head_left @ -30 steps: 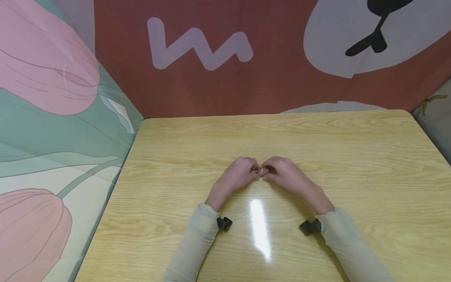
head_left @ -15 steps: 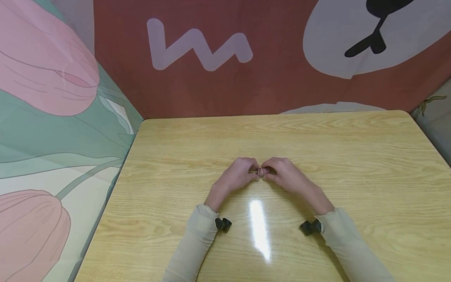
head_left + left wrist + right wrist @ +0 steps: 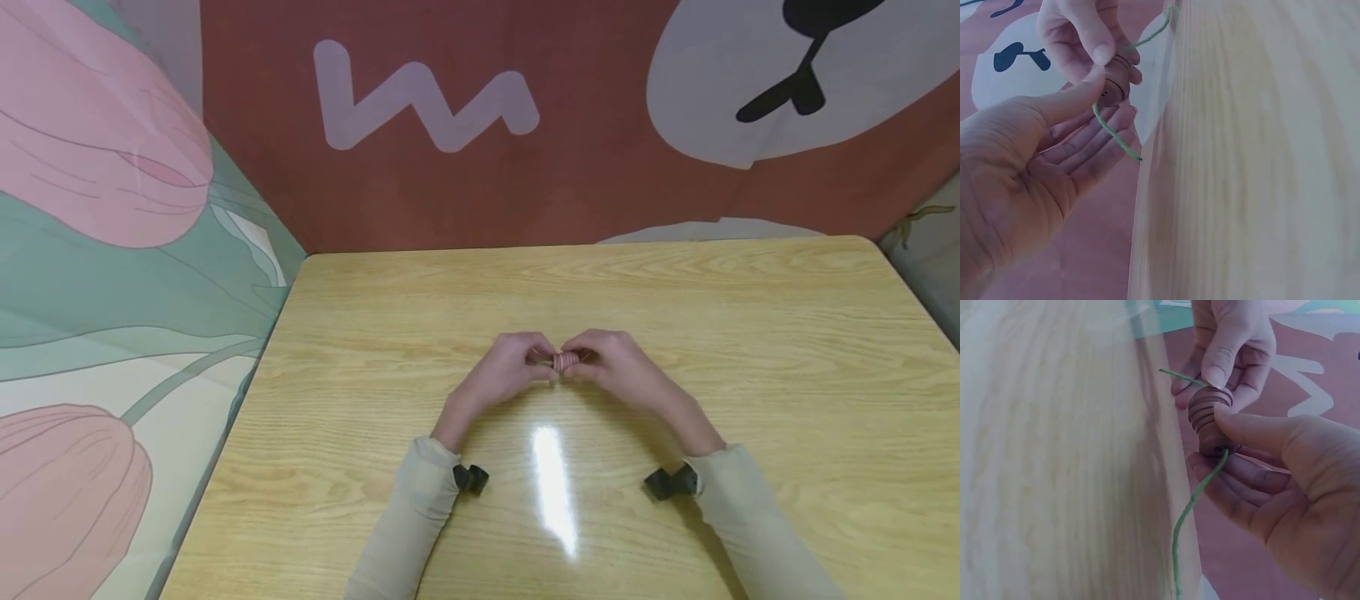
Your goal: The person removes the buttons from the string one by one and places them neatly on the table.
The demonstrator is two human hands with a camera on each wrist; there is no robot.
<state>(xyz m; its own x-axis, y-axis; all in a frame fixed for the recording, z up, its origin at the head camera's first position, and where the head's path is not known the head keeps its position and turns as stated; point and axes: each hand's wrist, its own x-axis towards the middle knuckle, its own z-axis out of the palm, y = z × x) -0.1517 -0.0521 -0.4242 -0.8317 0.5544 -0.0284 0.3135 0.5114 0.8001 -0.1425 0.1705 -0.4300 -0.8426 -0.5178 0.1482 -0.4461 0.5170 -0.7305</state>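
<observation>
Bottom edge crops green cord [image 3: 1191, 500] — right wrist view.

We looked far and down from the head; closer wrist views, facing inward, shared left hand [image 3: 1029, 156] and right hand [image 3: 1304, 481].

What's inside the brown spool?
Green string shows at both ends of the brown spool, so it probably runs through. The interior itself is hidden by its walls.

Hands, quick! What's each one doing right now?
Left hand: holding one end of the grooved brown bead.
Right hand: holding the same bead; green string sticks out both ends.
</observation>
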